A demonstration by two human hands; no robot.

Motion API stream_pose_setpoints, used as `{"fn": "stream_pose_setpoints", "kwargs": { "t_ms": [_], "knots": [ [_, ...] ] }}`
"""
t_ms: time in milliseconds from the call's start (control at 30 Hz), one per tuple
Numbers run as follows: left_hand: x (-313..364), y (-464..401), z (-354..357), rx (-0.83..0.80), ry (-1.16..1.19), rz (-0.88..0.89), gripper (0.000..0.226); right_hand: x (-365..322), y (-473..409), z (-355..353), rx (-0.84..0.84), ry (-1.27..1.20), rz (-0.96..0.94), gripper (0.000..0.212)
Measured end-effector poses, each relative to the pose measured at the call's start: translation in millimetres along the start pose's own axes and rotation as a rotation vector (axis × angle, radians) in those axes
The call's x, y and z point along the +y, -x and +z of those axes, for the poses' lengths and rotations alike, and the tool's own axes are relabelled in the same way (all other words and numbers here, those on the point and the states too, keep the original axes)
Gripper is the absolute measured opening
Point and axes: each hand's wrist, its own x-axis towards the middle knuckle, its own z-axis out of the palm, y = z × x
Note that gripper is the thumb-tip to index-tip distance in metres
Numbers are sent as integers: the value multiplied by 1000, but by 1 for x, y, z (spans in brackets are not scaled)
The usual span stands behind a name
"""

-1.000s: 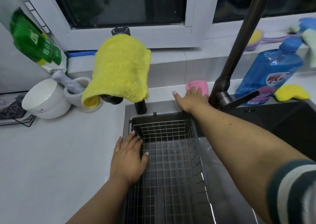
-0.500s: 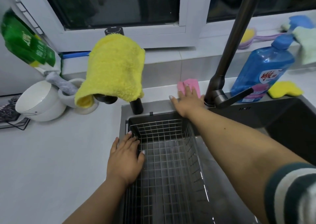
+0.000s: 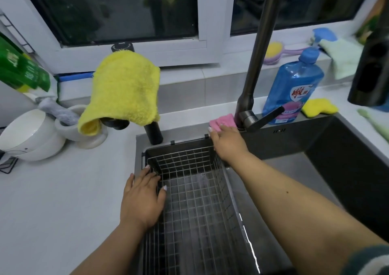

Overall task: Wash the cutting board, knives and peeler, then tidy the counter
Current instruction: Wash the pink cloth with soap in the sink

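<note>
A person leans over a dark sink (image 3: 347, 152) set in a white tabletop (image 3: 52, 201), both bare forearms reaching forward. The left hand (image 3: 143, 199) lies flat with fingers straight and spread on the left rim of a dark wire dish-draining basket (image 3: 195, 201) that sits in the sink's left half; its grip is wide and it holds nothing. The right hand (image 3: 228, 142) reaches to the sink's back ledge, its fingers curled over a small pink cleaning cloth (image 3: 223, 122) that lies just beside the base of a tall dark metal tap (image 3: 252, 81); the grip is closed on the cloth. A striped sleeve (image 3: 370, 262) shows at the lower right corner.

The cutting board, knives and peeler cannot be made out in this view.

A fluffy yellow towel (image 3: 124, 89) hangs over a short black spout (image 3: 154, 132) at the sink's back-left corner. To its left on the tabletop stand a white ceramic bowl (image 3: 27, 136), tilted on its side, and a pale stone mortar (image 3: 84, 127) with a grey pestle (image 3: 56, 111) in it. Right of the tap stands a blue plastic bottle of dish liquid (image 3: 294, 85), with a yellow sponge (image 3: 319, 106) just beside it. A yellow-headed brush with a lilac handle (image 3: 273, 51) and a pale green cloth (image 3: 341, 58) rest on the window ledge, beneath dark window panes.
</note>
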Motion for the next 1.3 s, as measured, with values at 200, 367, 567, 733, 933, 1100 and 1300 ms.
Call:
{"fn": "stream_pose_setpoints", "kwargs": {
  "t_ms": [200, 367, 567, 733, 933, 1100, 1300],
  "knots": [
    [-1, 0, 1, -12, -13, 17, 77, 10, 40, -17, 17, -235, 149, 78],
    [-3, -2, 0, -25, -20, 7, 67, 49, 83, -36, -106, -1091, 557, 78],
    [-1, -2, -7, -119, 71, 11, 65, 74, 141, -62, -336, -1893, 650, 96],
    [24, -9, -39, -96, 419, -82, 37, 63, 178, -81, -388, -1979, 484, 79],
    [149, 31, -83, -517, 1265, -252, 30, 53, 205, -85, -229, -1868, 499, 44],
    [192, 36, -86, -659, 1707, -536, 29, 52, 228, -91, -194, -1749, 358, 40],
    [202, 32, -90, -535, 1728, -431, 17, 67, 253, -93, -183, -1640, 468, 35]
  ]
}}
